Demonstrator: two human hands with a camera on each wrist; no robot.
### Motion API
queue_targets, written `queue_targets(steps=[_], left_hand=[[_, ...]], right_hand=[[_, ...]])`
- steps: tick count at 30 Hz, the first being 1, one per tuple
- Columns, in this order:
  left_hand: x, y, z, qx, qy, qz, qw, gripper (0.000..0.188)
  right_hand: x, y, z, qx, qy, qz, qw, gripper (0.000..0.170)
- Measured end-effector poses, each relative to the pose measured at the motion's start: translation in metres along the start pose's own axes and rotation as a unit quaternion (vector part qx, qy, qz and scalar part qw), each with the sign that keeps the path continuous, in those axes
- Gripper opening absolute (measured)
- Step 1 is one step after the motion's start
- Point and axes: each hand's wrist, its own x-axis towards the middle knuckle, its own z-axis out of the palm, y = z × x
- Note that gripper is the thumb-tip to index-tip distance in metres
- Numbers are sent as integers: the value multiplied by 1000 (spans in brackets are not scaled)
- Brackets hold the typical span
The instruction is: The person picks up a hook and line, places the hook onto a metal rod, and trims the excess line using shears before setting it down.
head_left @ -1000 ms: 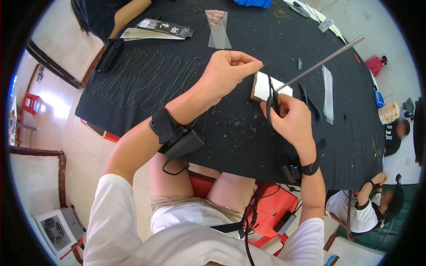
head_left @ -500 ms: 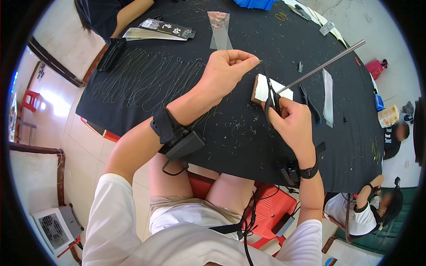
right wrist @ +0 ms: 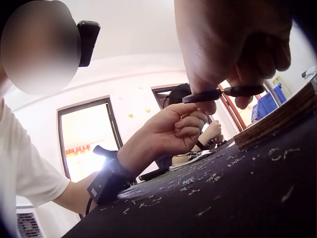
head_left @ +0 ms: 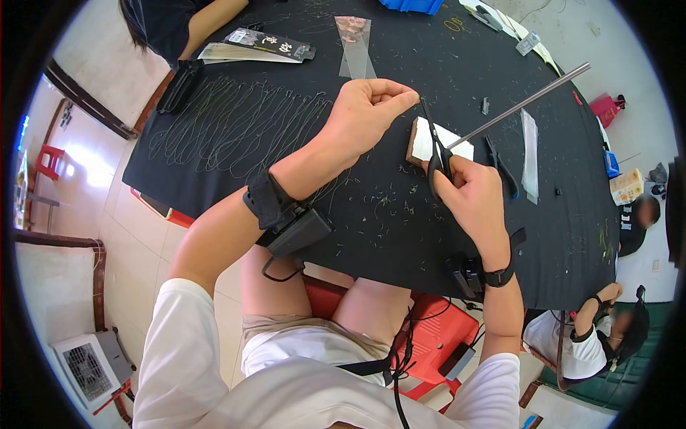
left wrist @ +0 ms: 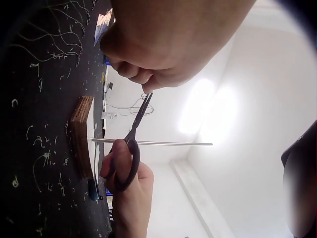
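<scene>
Black scissors (head_left: 436, 146) are gripped by the right hand (head_left: 471, 196), fingers through the handles, blades pointing up toward the left hand (head_left: 364, 118). The left thumb and forefinger pinch together at the blade tips; whatever lies between them is too small to make out. In the left wrist view the scissor blades (left wrist: 141, 113) meet the left fingertips (left wrist: 148, 88). Behind the scissors lies a white-topped wooden block (head_left: 421, 143), with a thin metal rod (head_left: 529, 96) rising from it at a slant.
Looped dark cords (head_left: 236, 129) spread over the black table at left. Black-handled pliers (head_left: 501, 168) and a clear strip (head_left: 529, 157) lie right of the block. Farther back are a packet (head_left: 264, 44), a clear sleeve (head_left: 354, 46) and a blue bin (head_left: 414, 6). Small clippings litter the cloth.
The scissors' blades have swung up and left to the left fingertips. The left hand has shifted very slightly, still pinching.
</scene>
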Motion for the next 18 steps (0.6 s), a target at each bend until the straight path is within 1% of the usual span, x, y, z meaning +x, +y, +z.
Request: queue_targets(steps=[3,9,18], left_hand=[[2,-4,0,6,0,14,1000,24],[3,-5,-1,8,-1,12,1000,24],[3,-5,-2,15,-6,18,1000,23]], right_hand=[[0,2,2,-6,2,-7,1000,31],[0,1,1,6,-14,8,1000,30],[0,4,2,12,-13,-4,1000,29]])
